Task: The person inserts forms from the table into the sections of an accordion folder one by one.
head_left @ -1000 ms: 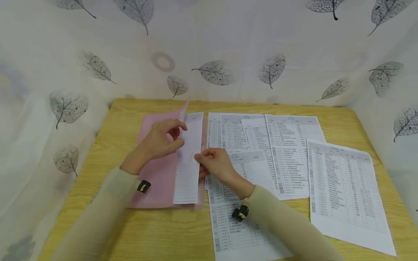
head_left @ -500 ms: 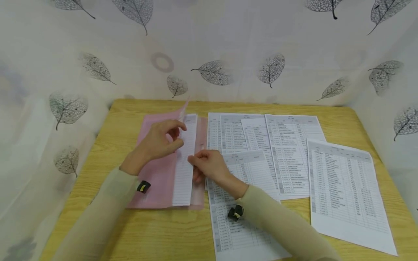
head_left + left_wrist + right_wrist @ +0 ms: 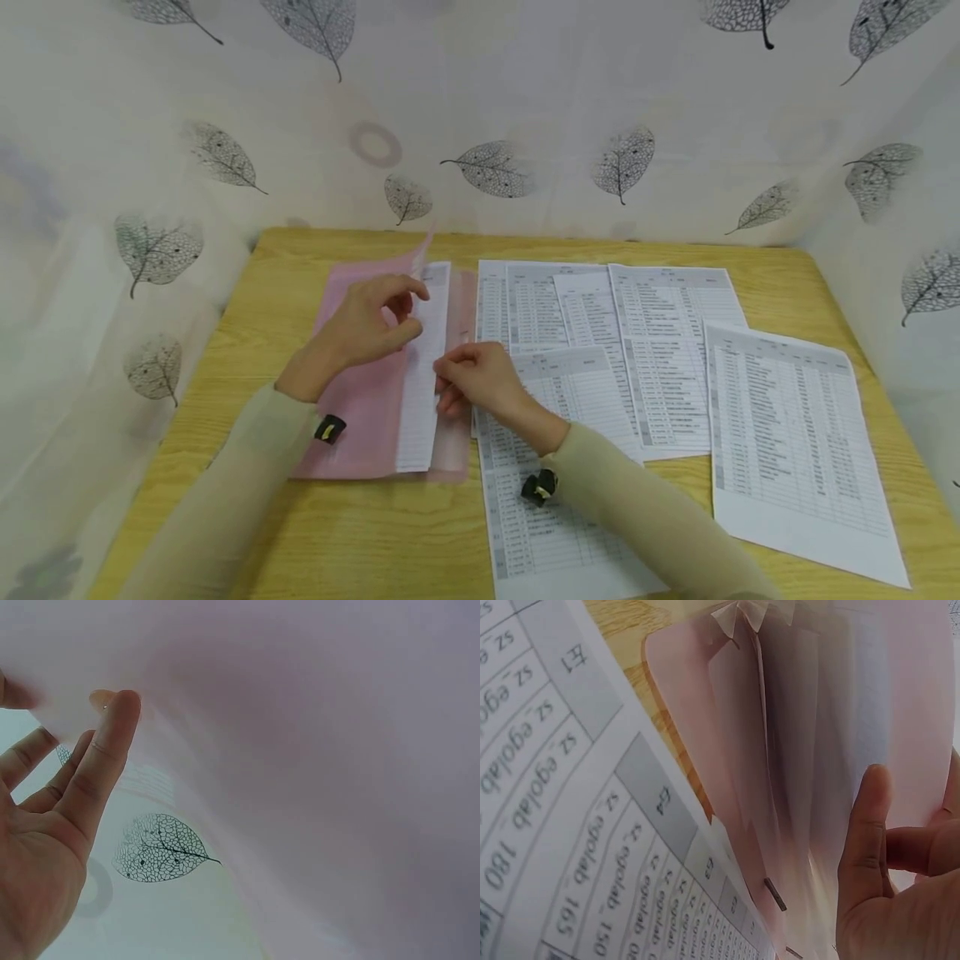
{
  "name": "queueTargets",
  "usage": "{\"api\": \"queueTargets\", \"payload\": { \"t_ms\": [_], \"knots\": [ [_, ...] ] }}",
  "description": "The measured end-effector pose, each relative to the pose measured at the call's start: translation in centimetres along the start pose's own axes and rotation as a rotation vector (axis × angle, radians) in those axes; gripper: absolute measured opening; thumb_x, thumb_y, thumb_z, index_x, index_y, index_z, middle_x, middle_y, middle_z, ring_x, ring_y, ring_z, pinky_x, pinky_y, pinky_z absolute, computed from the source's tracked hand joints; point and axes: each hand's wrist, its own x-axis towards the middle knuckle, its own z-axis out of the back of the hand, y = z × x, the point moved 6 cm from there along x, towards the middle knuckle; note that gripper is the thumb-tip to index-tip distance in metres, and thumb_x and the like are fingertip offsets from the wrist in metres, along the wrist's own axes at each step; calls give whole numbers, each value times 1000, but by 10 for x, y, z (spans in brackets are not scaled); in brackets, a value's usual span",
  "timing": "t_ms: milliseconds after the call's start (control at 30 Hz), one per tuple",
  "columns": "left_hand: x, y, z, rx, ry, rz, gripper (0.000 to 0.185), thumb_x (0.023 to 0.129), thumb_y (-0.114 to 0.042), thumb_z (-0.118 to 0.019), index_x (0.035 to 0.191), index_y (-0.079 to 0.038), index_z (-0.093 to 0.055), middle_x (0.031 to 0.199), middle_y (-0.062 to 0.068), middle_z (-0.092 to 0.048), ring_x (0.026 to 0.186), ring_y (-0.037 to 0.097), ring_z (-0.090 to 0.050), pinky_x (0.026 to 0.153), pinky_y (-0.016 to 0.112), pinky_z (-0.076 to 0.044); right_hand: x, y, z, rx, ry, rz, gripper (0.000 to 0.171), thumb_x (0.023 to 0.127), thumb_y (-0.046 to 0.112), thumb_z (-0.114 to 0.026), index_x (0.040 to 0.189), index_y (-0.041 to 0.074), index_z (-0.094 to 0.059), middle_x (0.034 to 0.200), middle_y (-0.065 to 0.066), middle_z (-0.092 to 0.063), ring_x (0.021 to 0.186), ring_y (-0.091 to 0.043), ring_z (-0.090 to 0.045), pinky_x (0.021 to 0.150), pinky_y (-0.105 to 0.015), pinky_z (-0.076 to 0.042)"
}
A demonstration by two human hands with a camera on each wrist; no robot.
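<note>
A pink translucent folder [image 3: 360, 408] lies at the left of the table, its front cover raised along the right edge. My left hand [image 3: 367, 321] holds that raised cover near its upper part; in the left wrist view my left hand [image 3: 75, 795] has fingers at the pink sheet. A printed paper sheet [image 3: 422, 417] sits partly under the cover, its right strip showing. My right hand [image 3: 480, 375] pinches that strip's right edge between thumb and fingers. The right wrist view shows pleated pocket walls [image 3: 780, 735] inside the folder, beside my right hand [image 3: 885, 862].
Several printed sheets overlap on the wooden table [image 3: 337, 533] at right, including a near sheet [image 3: 540, 517] under my right forearm and a far right sheet [image 3: 795, 433]. A leaf-patterned white curtain [image 3: 525, 83] surrounds the table's back and sides.
My right hand has moved a little left with the paper sheet, and less of the sheet shows beyond the cover. My left hand stays in place.
</note>
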Motion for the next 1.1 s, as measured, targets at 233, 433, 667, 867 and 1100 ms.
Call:
{"api": "queueTargets", "payload": {
  "t_ms": [233,433,667,867,1100],
  "knots": [
    [1,1,-2,-7,5,20,32,81,-7,-67,113,-2,-72,86,8,-66,79,20,-65,75,45,-57,-5,1,8,-33,-34,-27,22,98,15,-69,107,-4,-74,77,-11,-74,53,-14,-70,54,-35,-62],
    [0,3,-2,-25,8,31,33,81,-6,-66,113,-2,-72,85,7,-65,79,20,-65,74,44,-57,-16,2,43,-69,-74,-17,30,99,20,-70,118,-4,-72,80,-10,-75,55,-12,-68,55,-32,-61],
    [-2,4,0,-33,1,45,33,82,-5,-65,115,-3,-71,85,5,-63,78,18,-64,66,43,-57,-31,2,99,-101,-159,-32,37,101,20,-68,128,-5,-67,83,-11,-75,59,-13,-70,58,-30,-61],
    [-3,5,0,-43,-3,30,32,82,-4,-65,113,-3,-71,84,5,-63,77,18,-64,65,44,-58,-39,-1,143,-173,-246,-55,40,101,24,-68,130,-4,-66,93,-14,-77,65,-12,-71,62,-31,-62],
    [-3,5,0,-29,-6,34,33,82,-4,-64,114,-2,-71,85,6,-64,78,18,-64,61,31,-55,-49,4,184,-300,-333,-78,46,101,30,-69,134,-1,-65,112,-22,-76,72,-12,-73,67,-29,-62]
  ]
}}
